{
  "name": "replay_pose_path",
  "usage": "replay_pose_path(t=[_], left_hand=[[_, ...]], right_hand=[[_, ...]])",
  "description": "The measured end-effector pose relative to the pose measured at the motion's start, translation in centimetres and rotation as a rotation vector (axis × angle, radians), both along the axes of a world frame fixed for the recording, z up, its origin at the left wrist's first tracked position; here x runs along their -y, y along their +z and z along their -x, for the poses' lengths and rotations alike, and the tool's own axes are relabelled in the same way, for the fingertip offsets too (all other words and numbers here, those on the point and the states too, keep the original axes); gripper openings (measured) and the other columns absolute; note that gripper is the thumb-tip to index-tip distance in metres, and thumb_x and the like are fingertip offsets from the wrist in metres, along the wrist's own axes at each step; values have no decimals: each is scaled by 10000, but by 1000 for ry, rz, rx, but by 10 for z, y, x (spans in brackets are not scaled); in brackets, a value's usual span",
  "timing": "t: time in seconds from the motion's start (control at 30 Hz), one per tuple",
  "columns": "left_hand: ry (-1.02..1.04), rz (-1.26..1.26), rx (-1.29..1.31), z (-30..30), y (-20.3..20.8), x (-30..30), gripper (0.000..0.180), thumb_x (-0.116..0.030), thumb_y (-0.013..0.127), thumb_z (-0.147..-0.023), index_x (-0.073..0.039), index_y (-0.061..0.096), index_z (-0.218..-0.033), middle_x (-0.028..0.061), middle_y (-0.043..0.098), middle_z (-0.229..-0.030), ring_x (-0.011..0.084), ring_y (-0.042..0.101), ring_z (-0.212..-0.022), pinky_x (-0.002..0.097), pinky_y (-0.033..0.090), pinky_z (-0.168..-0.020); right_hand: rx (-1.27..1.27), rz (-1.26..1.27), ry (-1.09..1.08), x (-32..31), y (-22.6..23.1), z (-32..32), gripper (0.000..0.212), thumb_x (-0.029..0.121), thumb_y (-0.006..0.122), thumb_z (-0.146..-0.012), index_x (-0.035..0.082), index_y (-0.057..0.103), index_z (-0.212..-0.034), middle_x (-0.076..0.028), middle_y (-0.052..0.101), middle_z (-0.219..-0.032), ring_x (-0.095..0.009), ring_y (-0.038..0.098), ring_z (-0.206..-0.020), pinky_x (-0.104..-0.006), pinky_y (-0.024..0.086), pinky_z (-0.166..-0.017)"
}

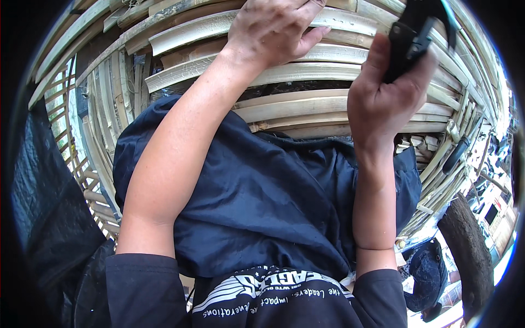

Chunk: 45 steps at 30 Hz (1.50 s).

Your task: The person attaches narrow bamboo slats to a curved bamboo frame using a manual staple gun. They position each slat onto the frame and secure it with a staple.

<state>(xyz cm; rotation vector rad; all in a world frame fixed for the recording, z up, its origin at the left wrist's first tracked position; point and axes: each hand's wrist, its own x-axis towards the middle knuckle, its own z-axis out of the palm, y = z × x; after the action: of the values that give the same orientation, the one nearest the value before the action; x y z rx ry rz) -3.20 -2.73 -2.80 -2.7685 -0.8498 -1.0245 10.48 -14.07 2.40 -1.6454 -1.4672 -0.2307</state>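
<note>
Holding a black tool (404,57), the right hand (388,98) is over the bamboo strips (306,98), which run left to right; the left hand (273,33) looks nearer them, left of the tool, but I cannot tell if its grip holds one

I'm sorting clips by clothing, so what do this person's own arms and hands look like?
The left hand and right hand show no gloves, and neither wrist shows a watch or bracelet. Both forearms are uncovered. Short, plain, dark cloth sleeves end above the elbows.
</note>
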Motion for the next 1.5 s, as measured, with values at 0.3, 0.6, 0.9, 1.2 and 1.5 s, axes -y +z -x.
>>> replay_pose_path(t=[0.3, 0.6, 0.9, 1.2, 1.5], left_hand=[[11, -14, -16, 0, -1, -7, 639, -326, 700, -876, 69, 594, -1367, 220, 584, -1450, 307, 541, -1372, 441, 355, -1202], [-2, 15, -15, 1, 0, -4, 634, -314, 688, -886, 72, 585, -1378, 237, 577, -1450, 310, 531, -1384, 445, 348, -1209], [-18, 40, 25, 2, 4, -5, 635, -287, 748, -862, 62, 598, -1371, 244, 605, -1410, 334, 551, -1354, 451, 363, -1199], [-38, 82, 162, -1, 16, -3, 477, -163, 775, -802, 39, 676, -1221, 235, 655, -1284, 381, 619, -1200, 470, 490, -1054], [107, 236, 394, -5, 22, -8, 275, -47, 744, -836, 28, 660, -1087, 204, 693, -1067, 374, 684, -999, 441, 564, -873]], right_hand=[[12, 91, -24, -12, 6, -2, 278, 250, 709, -1000, 24, 599, -1118, -115, 661, -768, -238, 620, -621, -360, 488, -605], [-24, 317, 55, -12, 14, 4, 273, 280, 682, -1022, 19, 620, -1075, -85, 632, -737, -175, 589, -647, -344, 479, -627], [-98, 184, 57, -10, 5, -15, 245, 250, 687, -1023, 13, 625, -1014, -29, 575, -712, -108, 503, -632, -298, 421, -591], [-330, 223, 56, -10, -2, -22, 228, 203, 711, -987, -2, 646, -1062, -155, 714, -816, -247, 708, -714, -362, 541, -681], [-366, 257, 99, -8, -3, -20, 244, 230, 702, -1016, 10, 638, -1102, 12, 588, -768, -56, 515, -662, -234, 418, -605]])
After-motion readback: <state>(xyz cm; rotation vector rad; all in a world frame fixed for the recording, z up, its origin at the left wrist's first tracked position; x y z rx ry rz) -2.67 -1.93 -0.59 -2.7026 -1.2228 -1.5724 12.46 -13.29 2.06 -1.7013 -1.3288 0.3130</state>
